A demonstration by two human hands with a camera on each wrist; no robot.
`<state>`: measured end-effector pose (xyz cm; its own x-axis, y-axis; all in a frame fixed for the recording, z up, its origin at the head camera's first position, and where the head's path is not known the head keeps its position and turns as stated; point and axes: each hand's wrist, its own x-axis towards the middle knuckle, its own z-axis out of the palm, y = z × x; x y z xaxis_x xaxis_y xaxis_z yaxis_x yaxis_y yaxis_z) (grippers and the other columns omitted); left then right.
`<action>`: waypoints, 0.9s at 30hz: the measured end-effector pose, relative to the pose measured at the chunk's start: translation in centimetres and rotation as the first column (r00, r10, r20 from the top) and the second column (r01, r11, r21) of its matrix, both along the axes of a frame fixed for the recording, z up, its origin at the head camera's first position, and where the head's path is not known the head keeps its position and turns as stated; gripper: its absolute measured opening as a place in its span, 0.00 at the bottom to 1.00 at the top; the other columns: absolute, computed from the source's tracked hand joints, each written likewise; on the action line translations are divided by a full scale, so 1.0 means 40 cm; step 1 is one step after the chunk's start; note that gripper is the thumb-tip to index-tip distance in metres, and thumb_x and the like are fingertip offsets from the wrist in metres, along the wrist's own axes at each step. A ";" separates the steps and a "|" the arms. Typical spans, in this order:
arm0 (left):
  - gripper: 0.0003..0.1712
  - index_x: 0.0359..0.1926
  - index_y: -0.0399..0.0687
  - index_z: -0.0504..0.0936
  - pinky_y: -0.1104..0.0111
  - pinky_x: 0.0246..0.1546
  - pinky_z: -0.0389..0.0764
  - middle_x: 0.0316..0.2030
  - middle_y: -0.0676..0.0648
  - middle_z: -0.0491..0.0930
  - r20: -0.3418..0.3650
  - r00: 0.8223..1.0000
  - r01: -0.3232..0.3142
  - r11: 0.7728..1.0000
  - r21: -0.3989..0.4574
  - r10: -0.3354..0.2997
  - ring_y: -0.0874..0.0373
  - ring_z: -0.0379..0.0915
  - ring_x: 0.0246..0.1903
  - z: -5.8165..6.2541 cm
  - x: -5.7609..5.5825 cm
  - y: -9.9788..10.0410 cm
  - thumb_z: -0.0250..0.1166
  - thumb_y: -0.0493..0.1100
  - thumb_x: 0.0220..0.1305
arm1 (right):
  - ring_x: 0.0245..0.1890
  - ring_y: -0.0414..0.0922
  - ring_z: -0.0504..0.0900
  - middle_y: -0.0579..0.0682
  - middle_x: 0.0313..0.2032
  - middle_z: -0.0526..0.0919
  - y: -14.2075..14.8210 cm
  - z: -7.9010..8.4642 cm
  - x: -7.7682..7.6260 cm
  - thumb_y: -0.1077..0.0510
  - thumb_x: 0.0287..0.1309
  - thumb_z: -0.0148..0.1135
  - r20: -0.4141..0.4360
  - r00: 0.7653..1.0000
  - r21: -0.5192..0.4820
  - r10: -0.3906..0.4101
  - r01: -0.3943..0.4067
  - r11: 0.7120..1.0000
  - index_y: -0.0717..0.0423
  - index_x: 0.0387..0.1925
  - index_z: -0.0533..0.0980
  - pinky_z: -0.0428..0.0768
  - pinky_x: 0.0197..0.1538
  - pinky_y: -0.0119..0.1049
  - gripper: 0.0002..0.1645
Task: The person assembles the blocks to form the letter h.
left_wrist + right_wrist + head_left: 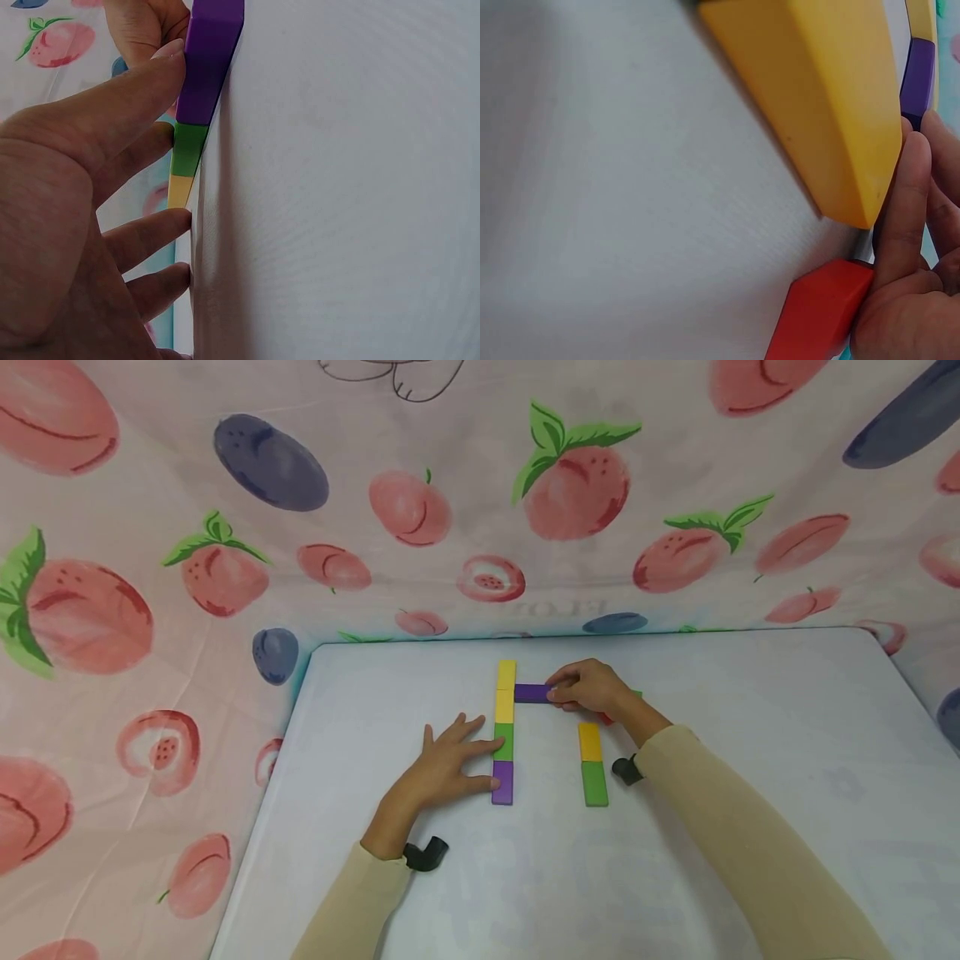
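A straight column of flat blocks lies on the white table: two yellow blocks (506, 675), a green block (501, 732) and a purple block (503, 772). My left hand (446, 762) is at the column's left side, fingers spread; its thumb touches the lower purple block (212, 64) and a finger reaches the green one. Another purple block (531, 693) lies crosswise, its left end against the column's upper part. My right hand (588, 687) pinches that block's right end between thumb and fingers, partly hiding it.
An orange-yellow block (590, 742) and a green block (596, 784) lie end to end below my right hand. A red block (821, 311) and a bit of green (638, 693) show beside that hand. Fruit-print cloth (420, 581) surrounds the table (465, 893) behind and at the sides.
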<state>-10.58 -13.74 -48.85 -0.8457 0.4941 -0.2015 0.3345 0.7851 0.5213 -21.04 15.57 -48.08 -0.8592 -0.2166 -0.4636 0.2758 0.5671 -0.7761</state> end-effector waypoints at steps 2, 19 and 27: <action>0.36 0.69 0.72 0.75 0.29 0.73 0.31 0.79 0.50 0.58 0.001 1.000 0.000 1.000 -0.001 0.000 0.45 0.39 0.82 -0.001 0.001 -0.001 0.71 0.65 0.60 | 0.34 0.42 0.84 0.53 0.41 0.85 -0.001 0.002 0.002 0.54 0.65 0.70 -0.002 1.000 -0.001 0.001 -0.001 1.000 0.53 0.56 0.83 0.86 0.40 0.29 0.19; 0.37 0.70 0.72 0.74 0.30 0.73 0.31 0.80 0.50 0.57 0.008 1.000 0.004 1.000 -0.009 -0.004 0.46 0.38 0.82 -0.004 0.002 -0.004 0.70 0.66 0.60 | 0.35 0.41 0.85 0.52 0.42 0.85 -0.003 0.000 0.009 0.53 0.65 0.69 -0.003 1.000 0.010 0.000 0.000 1.000 0.53 0.57 0.82 0.86 0.41 0.29 0.20; 0.37 0.70 0.73 0.74 0.30 0.73 0.30 0.80 0.51 0.57 0.009 1.000 0.002 1.000 -0.022 -0.002 0.47 0.39 0.82 -0.004 0.001 -0.004 0.70 0.66 0.60 | 0.35 0.42 0.85 0.53 0.42 0.85 -0.008 0.006 0.013 0.54 0.65 0.70 0.000 1.000 0.009 -0.009 0.009 1.000 0.53 0.56 0.82 0.86 0.41 0.29 0.19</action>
<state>-10.54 -13.91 -49.01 -0.8428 0.4912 -0.2199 0.3314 0.7956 0.5071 -20.51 15.26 -47.82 -0.8612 -0.2044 -0.4653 0.2809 0.5716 -0.7709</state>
